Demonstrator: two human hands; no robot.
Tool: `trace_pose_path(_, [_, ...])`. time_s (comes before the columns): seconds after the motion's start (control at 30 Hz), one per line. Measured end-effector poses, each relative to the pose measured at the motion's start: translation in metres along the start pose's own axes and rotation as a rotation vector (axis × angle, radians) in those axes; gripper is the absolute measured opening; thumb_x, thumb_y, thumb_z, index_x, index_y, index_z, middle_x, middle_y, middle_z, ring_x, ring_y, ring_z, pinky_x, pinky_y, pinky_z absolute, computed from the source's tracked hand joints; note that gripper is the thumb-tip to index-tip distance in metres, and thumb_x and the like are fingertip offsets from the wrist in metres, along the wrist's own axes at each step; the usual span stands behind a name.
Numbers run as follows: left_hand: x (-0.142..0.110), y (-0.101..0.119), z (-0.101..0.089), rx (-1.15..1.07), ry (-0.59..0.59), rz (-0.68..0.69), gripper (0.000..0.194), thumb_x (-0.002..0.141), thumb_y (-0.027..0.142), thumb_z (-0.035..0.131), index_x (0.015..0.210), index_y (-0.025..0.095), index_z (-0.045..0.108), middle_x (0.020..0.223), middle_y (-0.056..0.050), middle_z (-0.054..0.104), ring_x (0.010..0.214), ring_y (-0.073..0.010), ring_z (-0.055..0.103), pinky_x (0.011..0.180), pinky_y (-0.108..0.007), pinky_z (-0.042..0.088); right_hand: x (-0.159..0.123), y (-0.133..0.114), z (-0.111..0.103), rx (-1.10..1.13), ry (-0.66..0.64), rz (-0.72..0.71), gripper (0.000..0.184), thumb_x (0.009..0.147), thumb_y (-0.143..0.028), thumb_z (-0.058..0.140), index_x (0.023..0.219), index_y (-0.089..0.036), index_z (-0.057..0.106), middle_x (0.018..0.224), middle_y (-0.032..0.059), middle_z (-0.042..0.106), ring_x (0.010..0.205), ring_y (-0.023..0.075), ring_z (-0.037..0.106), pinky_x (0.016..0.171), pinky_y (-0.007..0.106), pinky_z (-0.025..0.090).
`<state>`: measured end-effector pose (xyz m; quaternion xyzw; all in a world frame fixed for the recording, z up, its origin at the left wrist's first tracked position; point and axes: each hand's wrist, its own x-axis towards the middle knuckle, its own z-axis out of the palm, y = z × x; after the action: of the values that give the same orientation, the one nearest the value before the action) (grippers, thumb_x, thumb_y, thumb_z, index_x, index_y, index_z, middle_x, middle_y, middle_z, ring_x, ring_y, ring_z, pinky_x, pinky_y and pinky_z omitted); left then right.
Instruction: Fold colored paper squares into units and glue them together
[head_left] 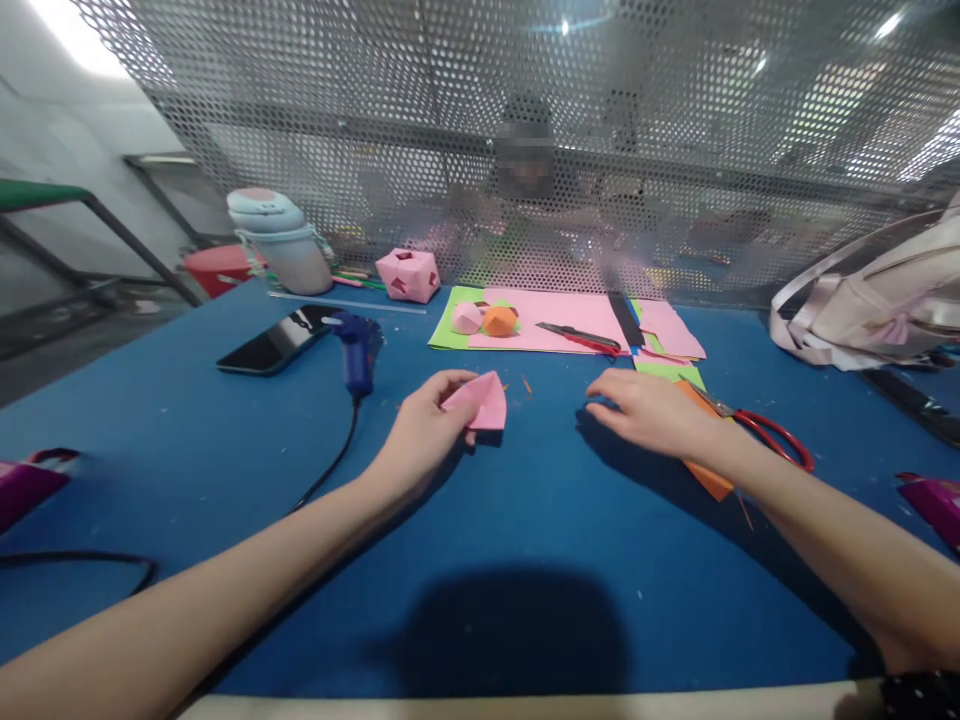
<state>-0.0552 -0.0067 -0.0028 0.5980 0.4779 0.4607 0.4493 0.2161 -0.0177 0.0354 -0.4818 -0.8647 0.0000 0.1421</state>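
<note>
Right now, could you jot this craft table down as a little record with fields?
Surface: blue table
Left hand: holds folded pink paper piece
Right hand: open, empty, above orange paper
Beside right hand: red-handled scissors
Left of centre: blue glue gun, phone
Far side: pink paper sheets, paper balls

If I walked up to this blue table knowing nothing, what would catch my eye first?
Probably the left hand at the middle of the blue table, pinching a folded pink paper piece. To its right, the right hand hovers open, with red-handled scissors just beyond it. Farther back lie pink paper sheets.
</note>
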Motion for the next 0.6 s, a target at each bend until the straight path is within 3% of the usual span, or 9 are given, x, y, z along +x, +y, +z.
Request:
trace_pose_path(0.1, [0.014,-0.011,-0.009,-0.106,0.099,-0.024,0.052,0.075,0.020,0.059,0.125,0.016,0.046,0.103,-0.008,0.059,0.065,-0.0107,0.062,0.061,-0.026,0.054,-0.003,0.040,-0.008,-0.255,-0.127,0.163,0.020,0.084,-0.031,0.052,0.094,-0.019,0.064,0.099,0.0107,0.065,0.095,0.0246,0.058,0.078,0.034,0.043])
trace_pose_path(0.2, [0.020,-0.018,-0.012,-0.169,0.097,-0.083,0.066,0.072,0.016,0.063,0.133,0.015,0.038,0.119,-0.014,0.053,0.078,-0.0141,0.064,0.065,-0.028,0.056,-0.012,0.076,-0.009,-0.342,-0.177,0.363,0.034,0.086,-0.040,0.046,0.103,-0.015,0.062,0.107,0.0161,0.063,0.096,0.0277,0.059,0.072,0.034,0.043])
trace_pose_path(0.27, [0.020,-0.020,-0.012,-0.163,0.089,-0.081,0.065,0.072,0.015,0.063,0.133,0.017,0.039,0.127,-0.015,0.049,0.079,-0.0136,0.064,0.064,-0.027,0.057,-0.019,0.091,-0.005,-0.372,-0.242,0.467,0.040,0.085,-0.047,0.045,0.103,-0.015,0.062,0.108,0.0169,0.064,0.094,0.0287,0.061,0.069,0.033,0.042])
trace_pose_path(0.43, [0.017,-0.019,-0.011,-0.109,0.113,-0.050,0.060,0.072,0.015,0.060,0.129,0.022,0.044,0.136,-0.011,0.042,0.079,-0.0129,0.066,0.066,-0.027,0.056,-0.027,0.101,0.005,-0.378,-0.279,0.515,0.052,0.084,-0.060,0.037,0.092,-0.017,0.066,0.095,0.0154,0.069,0.082,0.0288,0.064,0.062,0.033,0.040])
trace_pose_path(0.6, [0.016,-0.013,-0.010,-0.089,0.117,-0.080,0.057,0.073,0.019,0.059,0.128,0.018,0.044,0.126,-0.011,0.052,0.080,-0.0153,0.066,0.067,-0.028,0.054,-0.016,0.097,0.012,-0.487,-0.208,0.429,0.057,0.085,-0.061,0.032,0.088,-0.015,0.066,0.089,0.0155,0.070,0.080,0.0288,0.064,0.066,0.035,0.040])
